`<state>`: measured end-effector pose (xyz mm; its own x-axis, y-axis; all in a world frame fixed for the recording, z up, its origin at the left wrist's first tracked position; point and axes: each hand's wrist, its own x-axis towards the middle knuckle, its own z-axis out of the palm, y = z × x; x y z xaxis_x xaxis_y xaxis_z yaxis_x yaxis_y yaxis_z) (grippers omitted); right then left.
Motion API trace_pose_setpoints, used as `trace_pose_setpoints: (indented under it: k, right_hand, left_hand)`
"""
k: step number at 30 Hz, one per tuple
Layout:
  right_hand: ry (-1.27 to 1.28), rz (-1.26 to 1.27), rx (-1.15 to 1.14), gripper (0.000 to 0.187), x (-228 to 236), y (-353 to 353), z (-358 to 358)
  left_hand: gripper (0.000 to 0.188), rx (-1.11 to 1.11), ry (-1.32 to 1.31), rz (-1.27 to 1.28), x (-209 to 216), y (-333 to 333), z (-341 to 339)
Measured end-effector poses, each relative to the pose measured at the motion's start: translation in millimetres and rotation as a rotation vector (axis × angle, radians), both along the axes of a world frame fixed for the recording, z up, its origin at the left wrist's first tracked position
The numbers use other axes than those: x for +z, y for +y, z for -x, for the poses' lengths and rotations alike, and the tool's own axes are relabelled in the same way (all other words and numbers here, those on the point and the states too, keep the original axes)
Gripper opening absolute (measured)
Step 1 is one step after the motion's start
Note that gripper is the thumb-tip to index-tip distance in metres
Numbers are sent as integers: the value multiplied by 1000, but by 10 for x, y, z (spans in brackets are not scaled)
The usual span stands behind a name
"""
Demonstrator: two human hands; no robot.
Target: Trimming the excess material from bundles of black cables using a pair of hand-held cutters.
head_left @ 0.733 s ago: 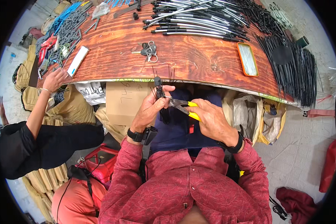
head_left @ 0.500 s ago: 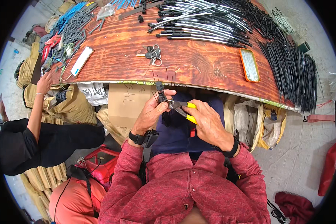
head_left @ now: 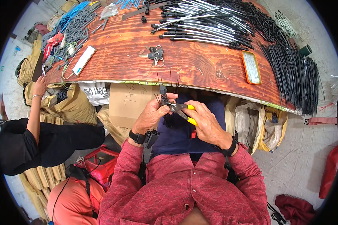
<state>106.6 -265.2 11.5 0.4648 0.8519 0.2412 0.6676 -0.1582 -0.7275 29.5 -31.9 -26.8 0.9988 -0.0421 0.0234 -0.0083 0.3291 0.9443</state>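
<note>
My left hand [head_left: 148,117] is closed around a black plastic fitting [head_left: 163,91] with several thin dark stems sticking out of it. It is held upright over my lap, just off the table's near edge. In my right hand [head_left: 208,125] is a pair of pliers with yellow handles [head_left: 192,121]. Their dark jaws meet the fitting beside my left thumb, where a small light wire-like piece shows. My fingers partly hide the jaws and the fitting's lower part. The pliers' handles stand a little apart.
On the wooden table [head_left: 191,62] lie keys [head_left: 156,55], an orange-rimmed tin of thin rods [head_left: 251,67], a white box [head_left: 84,60], silver-and-black tubes [head_left: 210,32] and black stems [head_left: 289,75]. A cardboard box [head_left: 125,105] stands below the edge. At left, a co-worker's hand [head_left: 39,86] is near grey parts.
The view has shifted slightly. My right hand and the pliers have come slightly nearer to my left hand, which still holds the fitting. The co-worker's hand has moved a little left.
</note>
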Motion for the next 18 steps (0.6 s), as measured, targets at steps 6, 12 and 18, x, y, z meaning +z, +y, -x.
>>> trace_pose_setpoints:
  k: [6, 12, 18]
  right_hand:
    - [157, -93, 36, 53, -105, 9, 47]
    - [6, -15, -9, 56, -71, 52, 17]
    - [79, -15, -3, 64, -45, 44, 11]
  left_hand:
    - [54, 17, 67, 75, -29, -1, -6]
    - [52, 91, 66, 162, -96, 17, -33]
    - [50, 51, 63, 162, -121, 45, -69]
